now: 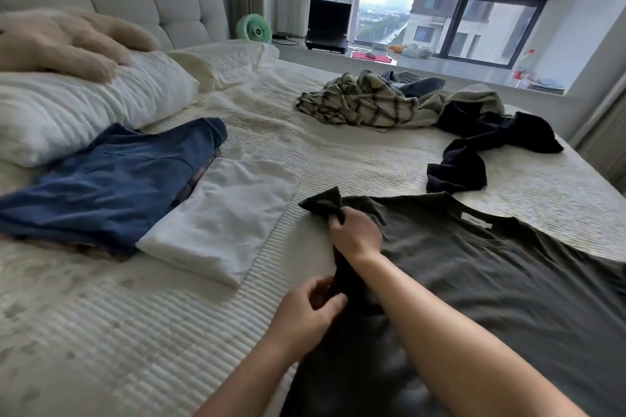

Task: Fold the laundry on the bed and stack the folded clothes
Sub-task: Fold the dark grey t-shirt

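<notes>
A dark grey T-shirt (pixel 474 267) lies spread flat on the bed (pixel 101 332), neck pointing away from me. My right hand (pixel 354 234) grips its left sleeve, which sticks up in a bunched point. My left hand (pixel 310 308) pinches the shirt's left edge lower down. To the left lie a folded white garment (pixel 223 217) and a folded blue garment (pixel 111 179), side by side and overlapping slightly. Unfolded laundry sits farther back: a plaid shirt (pixel 359 101) with grey pieces, and a black garment (pixel 474 149).
White pillows (pixel 84 108) and a beige plush toy (pixel 67 41) lie at the tufted headboard on the left. A windowsill behind the bed holds a green fan (pixel 254 29), a laptop (pixel 328 27) and small items. The bed's right edge is near the black garment.
</notes>
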